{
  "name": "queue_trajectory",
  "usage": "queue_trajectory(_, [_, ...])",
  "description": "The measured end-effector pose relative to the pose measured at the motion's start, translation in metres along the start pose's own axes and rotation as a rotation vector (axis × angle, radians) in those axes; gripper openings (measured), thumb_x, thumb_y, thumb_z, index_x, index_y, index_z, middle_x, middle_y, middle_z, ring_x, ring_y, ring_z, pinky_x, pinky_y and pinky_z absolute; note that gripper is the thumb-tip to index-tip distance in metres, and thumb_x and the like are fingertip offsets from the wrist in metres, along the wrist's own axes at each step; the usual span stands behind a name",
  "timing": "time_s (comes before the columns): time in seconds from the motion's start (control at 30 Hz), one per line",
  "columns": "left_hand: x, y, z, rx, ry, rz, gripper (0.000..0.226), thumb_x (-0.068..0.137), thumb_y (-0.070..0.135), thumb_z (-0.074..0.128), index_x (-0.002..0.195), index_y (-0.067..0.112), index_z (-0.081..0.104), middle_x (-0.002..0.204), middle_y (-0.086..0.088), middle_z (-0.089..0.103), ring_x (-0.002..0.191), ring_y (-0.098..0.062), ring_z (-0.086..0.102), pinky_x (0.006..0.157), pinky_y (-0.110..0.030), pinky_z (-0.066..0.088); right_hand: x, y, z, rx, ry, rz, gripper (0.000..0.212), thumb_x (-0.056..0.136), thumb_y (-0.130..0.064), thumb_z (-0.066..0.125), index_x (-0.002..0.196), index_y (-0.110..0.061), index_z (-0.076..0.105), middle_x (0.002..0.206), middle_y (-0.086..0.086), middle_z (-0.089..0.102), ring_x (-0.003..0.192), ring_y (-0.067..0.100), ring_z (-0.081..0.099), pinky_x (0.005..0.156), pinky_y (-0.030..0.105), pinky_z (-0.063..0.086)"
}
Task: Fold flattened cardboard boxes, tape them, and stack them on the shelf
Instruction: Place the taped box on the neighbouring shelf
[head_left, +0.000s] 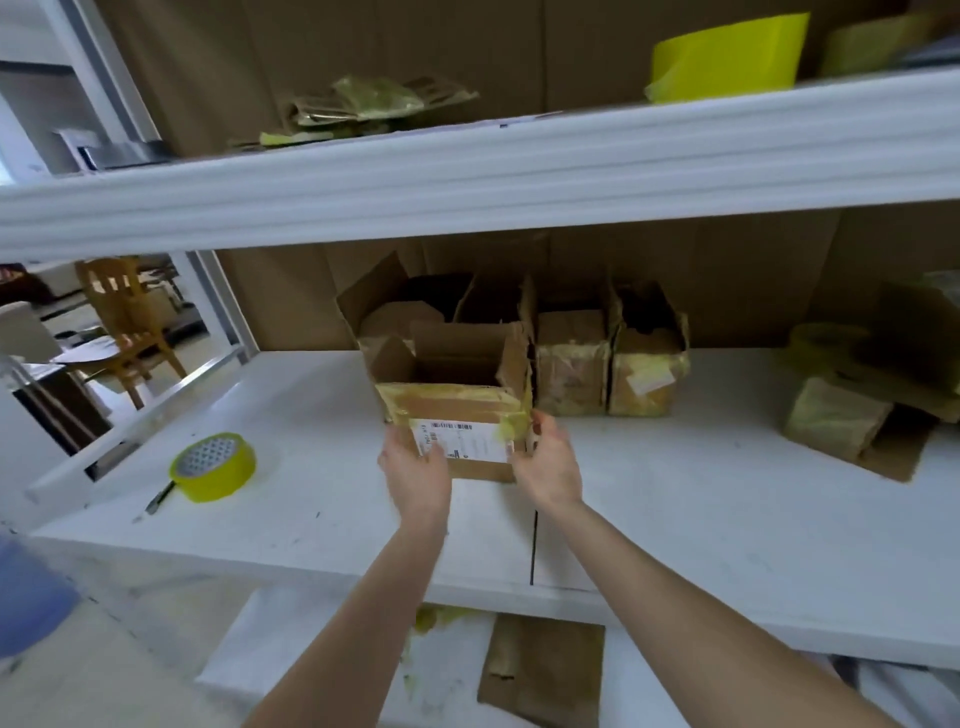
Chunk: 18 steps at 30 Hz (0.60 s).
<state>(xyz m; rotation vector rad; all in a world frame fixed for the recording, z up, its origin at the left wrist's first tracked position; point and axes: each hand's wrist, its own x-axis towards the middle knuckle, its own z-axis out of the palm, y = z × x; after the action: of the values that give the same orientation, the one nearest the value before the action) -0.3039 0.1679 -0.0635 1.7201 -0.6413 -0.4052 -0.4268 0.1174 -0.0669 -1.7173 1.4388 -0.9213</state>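
Now the open cardboard box stands on the shelf between both hands; the left hand grips its near left corner, the right hand its right one.
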Motion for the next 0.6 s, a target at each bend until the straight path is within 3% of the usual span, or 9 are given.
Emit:
queue_trajectory(0.07, [-0.026, -0.005, 0.015, -0.053, 0.0, 0.0, 0.032, 0.091, 0.006, 0.052, 0.122, 0.012, 0.047, 0.122, -0.002, 0.046, 0.109, -0.019, 0.052, 0.094, -0.033, 0.044, 0.005, 0.008, -0.009, -0.006, 0.038, 0.041, 0.049, 0.093, -0.019, 0.054, 0.14, -0.014, 0.04, 0.138, 0.008, 0.043, 0.115, 0.028, 0.054, 0.092, 0.037, 0.046])
queue_trajectory(0.17, [-0.061, -0.008, 0.046, -0.045, -0.2, 0.136, 0.027, 0.09, 0.001, 0.051, 0.11, 0.019, 0.046, 0.115, -0.006, 0.051, 0.101, -0.019, 0.055, 0.082, -0.018, 0.043, 0.012, 0.022, -0.032, -0.033, 0.121, 0.101, 0.047, 0.092, -0.007, 0.049, 0.138, -0.012, 0.043, 0.139, 0.008, 0.045, 0.114, 0.027, 0.054, 0.091, 0.036, 0.046])
queue_trajectory(0.3, [-0.087, 0.014, 0.101, 0.034, -0.431, 0.248, 0.035, 0.089, -0.002, 0.052, 0.12, 0.014, 0.049, 0.117, -0.002, 0.049, 0.102, -0.013, 0.05, 0.07, -0.001, 0.036, 0.015, 0.046, -0.081, -0.061, 0.234, 0.144, 0.042, 0.092, -0.01, 0.052, 0.133, -0.011, 0.046, 0.134, 0.009, 0.048, 0.116, 0.028, 0.052, 0.092, 0.034, 0.045])
queue_trajectory(0.43, [-0.117, 0.043, 0.166, 0.118, -0.624, 0.269, 0.041, 0.09, 0.005, 0.054, 0.13, 0.009, 0.048, 0.13, -0.006, 0.048, 0.111, -0.015, 0.05, 0.086, -0.014, 0.035, 0.015, 0.081, -0.147, -0.048, 0.382, 0.18, 0.042, 0.092, -0.011, 0.055, 0.133, -0.017, 0.047, 0.134, 0.006, 0.048, 0.117, 0.026, 0.051, 0.094, 0.032, 0.044])
queue_trajectory(0.6, [-0.157, 0.069, 0.246, 0.208, -0.691, 0.378, 0.055, 0.085, 0.014, 0.065, 0.135, 0.007, 0.043, 0.137, -0.011, 0.047, 0.124, -0.024, 0.048, 0.096, -0.025, 0.036, 0.018, 0.135, -0.234, -0.046, 0.505, 0.256, 0.031, 0.091, -0.011, 0.055, 0.122, -0.011, 0.049, 0.125, 0.008, 0.045, 0.107, 0.029, 0.054, 0.088, 0.035, 0.044])
